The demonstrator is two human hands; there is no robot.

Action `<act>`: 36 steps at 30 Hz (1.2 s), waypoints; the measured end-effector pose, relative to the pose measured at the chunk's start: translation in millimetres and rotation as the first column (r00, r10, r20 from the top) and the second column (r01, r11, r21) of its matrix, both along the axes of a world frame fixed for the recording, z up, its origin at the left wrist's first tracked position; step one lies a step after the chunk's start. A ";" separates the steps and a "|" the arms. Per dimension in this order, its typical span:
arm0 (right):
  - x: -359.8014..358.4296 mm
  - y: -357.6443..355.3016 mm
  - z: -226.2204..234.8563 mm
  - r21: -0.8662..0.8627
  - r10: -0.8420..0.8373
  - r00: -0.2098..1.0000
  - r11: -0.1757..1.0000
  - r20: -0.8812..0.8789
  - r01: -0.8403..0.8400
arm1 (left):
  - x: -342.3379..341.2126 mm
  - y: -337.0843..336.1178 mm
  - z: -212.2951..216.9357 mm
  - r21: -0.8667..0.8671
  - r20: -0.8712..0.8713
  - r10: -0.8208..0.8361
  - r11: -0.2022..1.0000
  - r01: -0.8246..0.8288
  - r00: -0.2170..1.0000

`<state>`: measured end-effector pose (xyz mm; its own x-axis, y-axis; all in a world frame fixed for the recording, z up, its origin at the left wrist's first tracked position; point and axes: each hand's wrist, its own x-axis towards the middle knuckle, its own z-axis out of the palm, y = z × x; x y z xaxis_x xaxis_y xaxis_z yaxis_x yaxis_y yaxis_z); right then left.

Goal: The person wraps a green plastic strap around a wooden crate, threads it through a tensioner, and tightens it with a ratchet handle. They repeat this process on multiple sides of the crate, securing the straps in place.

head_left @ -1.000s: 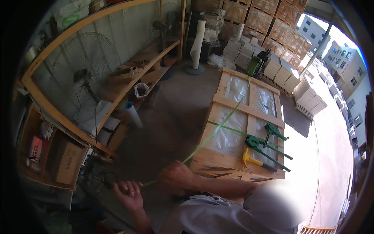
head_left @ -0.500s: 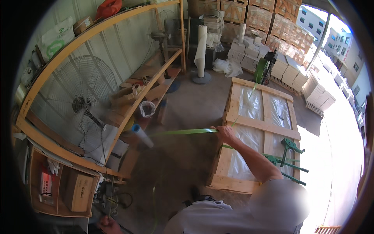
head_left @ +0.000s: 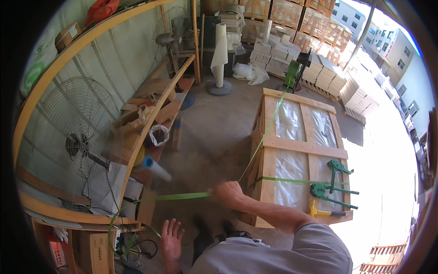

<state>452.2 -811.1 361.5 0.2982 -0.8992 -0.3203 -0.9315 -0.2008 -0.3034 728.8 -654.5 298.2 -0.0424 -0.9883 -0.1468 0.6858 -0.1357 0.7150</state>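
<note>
Green strap point(head_left: 182, 197) – loose loops at lower left, then a flat run to the right hand. Left hand point(head_left: 171, 239): fingers extended and parted, nothing held. Right hand point(head_left: 228, 194): fist closed on the strap, which continues across the crate's point(head_left: 292, 145) left edge to a reel point(head_left: 292, 73) – beyond the far edge. Hammer point(head_left: 323, 212) and two green tools point(head_left: 320, 191) lie toward the near right corner.
</note>
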 end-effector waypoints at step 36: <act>41.7 -388.3 -81.4 -0.184 -0.129 0.875 0.954 0.467 0.238 | 124.0 -284.4 65.8 -0.023 0.097 0.641 0.766 -0.642 0.761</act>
